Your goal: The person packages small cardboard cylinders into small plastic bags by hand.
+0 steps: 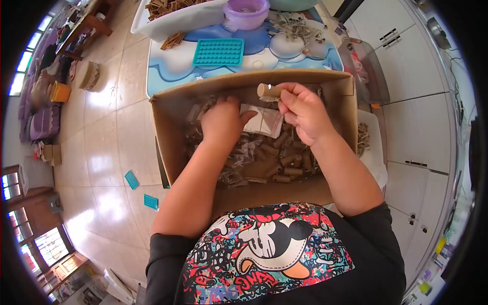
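Note:
Above the cardboard box (264, 195), my right hand (306, 109) pinches a small brown cardboard tube (268, 91) between thumb and fingers, with a bit of clear film around it. My left hand (222, 122) reaches down into the left side of the box, thumb stretched apart, fingertips partly hidden among clear plastic wrapping (198, 109). Between the hands lies a flat white stack (262, 121) with a band around its middle, close to my left thumb. Many similar brown tubes (292, 161) lie loose in the box, several in clear film.
Behind the box, a cloud-patterned table (173, 66) bears a teal silicone mould (218, 52), a white tub (178, 23) of brown pieces, a purple bowl (246, 12) and a tangle of small metal parts (300, 30). A white container (373, 152) stands right; cabinets (417, 112) line that side.

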`<state>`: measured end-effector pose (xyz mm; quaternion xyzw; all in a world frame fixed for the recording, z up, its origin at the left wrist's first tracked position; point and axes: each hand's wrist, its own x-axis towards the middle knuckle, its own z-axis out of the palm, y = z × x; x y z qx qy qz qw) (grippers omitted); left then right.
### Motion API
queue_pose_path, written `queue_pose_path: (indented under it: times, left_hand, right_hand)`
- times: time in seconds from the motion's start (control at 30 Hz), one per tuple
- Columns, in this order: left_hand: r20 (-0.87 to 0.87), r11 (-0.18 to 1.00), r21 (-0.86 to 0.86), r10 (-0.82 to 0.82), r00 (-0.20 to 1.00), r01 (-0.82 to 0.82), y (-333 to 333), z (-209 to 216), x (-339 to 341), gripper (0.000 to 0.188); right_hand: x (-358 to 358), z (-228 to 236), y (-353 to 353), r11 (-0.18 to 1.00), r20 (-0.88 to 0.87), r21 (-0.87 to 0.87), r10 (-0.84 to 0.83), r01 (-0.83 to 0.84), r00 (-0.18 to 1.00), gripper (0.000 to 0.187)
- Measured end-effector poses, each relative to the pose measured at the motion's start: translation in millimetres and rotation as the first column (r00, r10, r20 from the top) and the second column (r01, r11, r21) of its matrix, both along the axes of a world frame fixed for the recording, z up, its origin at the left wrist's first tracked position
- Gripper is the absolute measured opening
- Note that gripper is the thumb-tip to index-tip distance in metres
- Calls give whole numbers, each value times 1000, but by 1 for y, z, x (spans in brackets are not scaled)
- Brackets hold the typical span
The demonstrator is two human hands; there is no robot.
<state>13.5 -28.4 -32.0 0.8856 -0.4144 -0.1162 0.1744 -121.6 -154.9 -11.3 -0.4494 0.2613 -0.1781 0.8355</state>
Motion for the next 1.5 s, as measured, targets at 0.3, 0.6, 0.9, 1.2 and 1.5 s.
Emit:
queue_pose_path:
  times: [0.3,0.6,0.9,1.2,1.5]
  left_hand:
    - [123,992,96,-92,988,81,-2,-19,6,25]
    - [-396,908,-359,60,916,-215,14,25,26,15]
    - [-811,829,-331,-5,585,-452,21,59,22,11]
    - [-848,715,-448,-151,508,-536,14,52,13,13]
    - [-962,964,-172,-119,247,-204,18,50,13,32]
  right_hand:
    - [12,-48,16,978,-248,202,106,-55,963,17]
    - [10,-27,15,1000,-174,-12,13,-15,985,19]
    - [-3,14,11,440,82,-873,-295,211,952,21]
    - [-4,15,13,549,-17,-831,-177,84,984,21]
    - [-9,24,-4,787,-100,-578,193,-215,976,20]
